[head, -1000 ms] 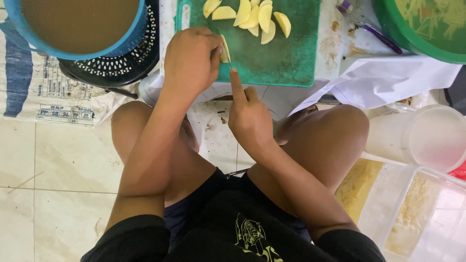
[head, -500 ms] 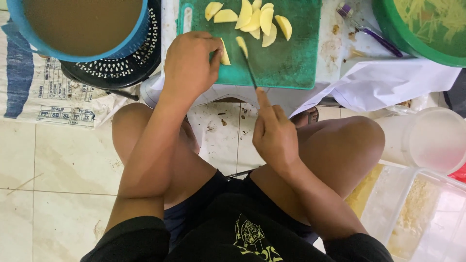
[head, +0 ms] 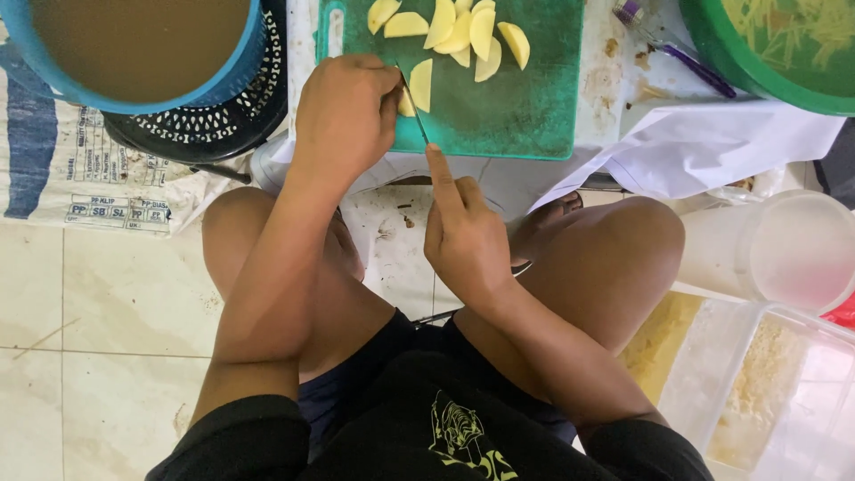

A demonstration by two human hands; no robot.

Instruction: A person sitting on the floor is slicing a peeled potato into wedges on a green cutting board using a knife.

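A green cutting board (head: 525,98) lies at the top of the head view, with several pale yellow potato slices (head: 463,31) piled at its far edge. My left hand (head: 343,116) presses a small potato piece (head: 406,102) down on the board's near left corner. A fresh slice (head: 421,83) stands just right of it. My right hand (head: 463,236) grips a thin knife (head: 414,111), index finger stretched along its back, the blade against the held piece.
A blue bucket (head: 142,49) of brown water rests on a black perforated basket (head: 223,120) at upper left. A green basin (head: 784,53) with shreds is at upper right, a purple-handled peeler (head: 686,62) beside it. Clear plastic containers (head: 766,356) stand by my right knee.
My right hand has swung back left from the board's middle, bringing the knife against the held potato piece again. A freshly cut slice now lies beside it. My left hand stayed put.
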